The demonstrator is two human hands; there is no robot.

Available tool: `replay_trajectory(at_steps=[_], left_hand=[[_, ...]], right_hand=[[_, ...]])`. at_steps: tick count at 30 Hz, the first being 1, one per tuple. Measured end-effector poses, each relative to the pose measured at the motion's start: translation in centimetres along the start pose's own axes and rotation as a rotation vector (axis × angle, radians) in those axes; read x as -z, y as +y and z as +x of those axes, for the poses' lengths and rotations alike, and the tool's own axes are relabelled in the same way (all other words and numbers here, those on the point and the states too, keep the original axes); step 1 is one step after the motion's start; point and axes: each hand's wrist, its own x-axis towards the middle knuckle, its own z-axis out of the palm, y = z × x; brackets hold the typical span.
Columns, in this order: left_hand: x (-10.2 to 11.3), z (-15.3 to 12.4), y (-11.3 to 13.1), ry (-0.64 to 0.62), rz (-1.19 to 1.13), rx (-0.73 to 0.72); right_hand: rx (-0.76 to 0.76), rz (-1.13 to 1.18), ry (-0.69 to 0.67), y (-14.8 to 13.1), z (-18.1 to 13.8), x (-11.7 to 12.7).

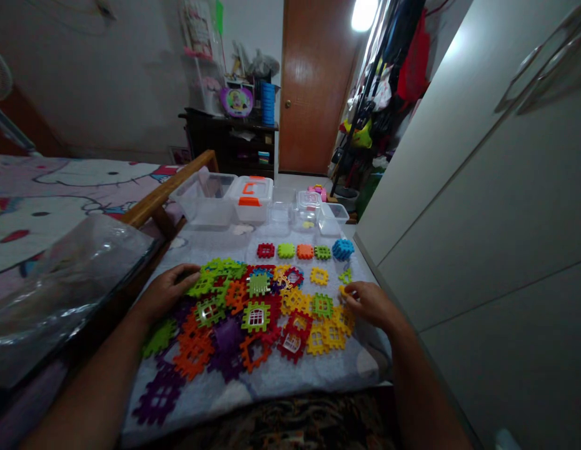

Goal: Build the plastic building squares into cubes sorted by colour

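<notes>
Many toothed plastic building tiles in green, orange, purple, red and yellow lie heaped on a cloth-covered table [234,395]. My left hand [171,289] rests at the left edge of the heap, its fingers stretched out against the green tiles [202,282]. On the right, my right hand [368,303] pinches a small yellow tile [344,291], mostly hidden by the fingers. Just beyond it lie a small green piece [345,275] and a yellow window tile [319,276]. Farther back, a row holds a red block [266,250], green and orange blocks, and a blue rounded block [343,249].
Clear plastic boxes stand along the table's far edge, among them a lidded box with orange clips [253,201] and a small open box [332,219]. A bed with a wooden rail [168,190] is at left, beside a plastic bag [70,281]. White cabinet doors [463,237] border the right.
</notes>
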Motion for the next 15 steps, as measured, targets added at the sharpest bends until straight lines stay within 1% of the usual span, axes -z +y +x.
replay_trajectory(at_steps=[2,4,7,10,15], left_hand=[[0.0,0.0,-0.1,-0.01,-0.003,0.013],[0.0,-0.1,0.0,-0.016,-0.005,0.026],[0.0,-0.1,0.3,-0.004,-0.009,0.038],[0.1,-0.1,0.7,0.016,-0.005,0.037],[0.1,-0.1,0.9,0.027,-0.001,0.03]], right_hand=[[-0.029,0.001,0.035,0.1,0.2,0.1],[-0.053,0.001,0.111,0.3,0.5,-0.1],[-0.068,0.077,0.232,0.9,1.2,-0.8],[-0.063,0.143,0.286,1.6,2.0,-1.7],[-0.059,-0.038,0.353,2.5,2.3,-2.7]])
